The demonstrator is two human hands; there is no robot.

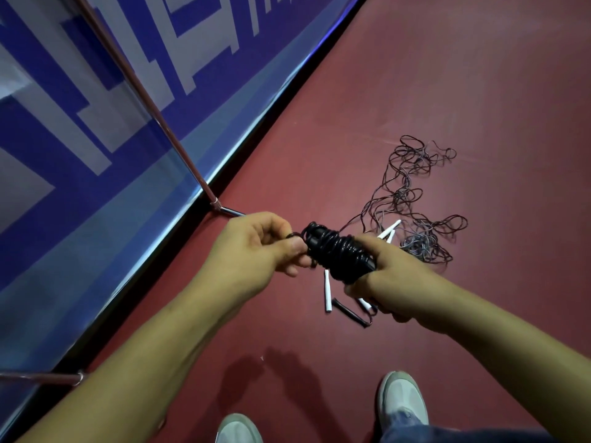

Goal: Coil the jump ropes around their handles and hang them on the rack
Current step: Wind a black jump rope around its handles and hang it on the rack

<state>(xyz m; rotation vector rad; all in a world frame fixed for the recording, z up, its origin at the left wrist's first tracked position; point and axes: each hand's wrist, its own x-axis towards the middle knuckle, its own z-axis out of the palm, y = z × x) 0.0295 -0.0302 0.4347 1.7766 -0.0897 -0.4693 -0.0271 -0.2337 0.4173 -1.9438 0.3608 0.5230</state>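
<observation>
Black jump rope (339, 254), coiled around its handles, is held between both hands above the red floor (447, 91). The right hand (393, 282) grasps the bundle's lower end; the left hand (256, 247) pinches a loop of cord at its upper end. On the floor below lie white handles (327, 290), a black handle (350, 311) and a tangle of thin ropes (415, 199). A metal rack pole (144, 91) stands to the left, by the blue wall (96, 161).

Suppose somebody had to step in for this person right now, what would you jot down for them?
The left hand pinches the loose end of the black jump rope coiled round its handles; the right hand grips that bundle.
Done: this rope nearly wound.
Left: secure it, hang it on the metal rack, then coil the tangled thin ropes with white handles on the red floor.
</observation>
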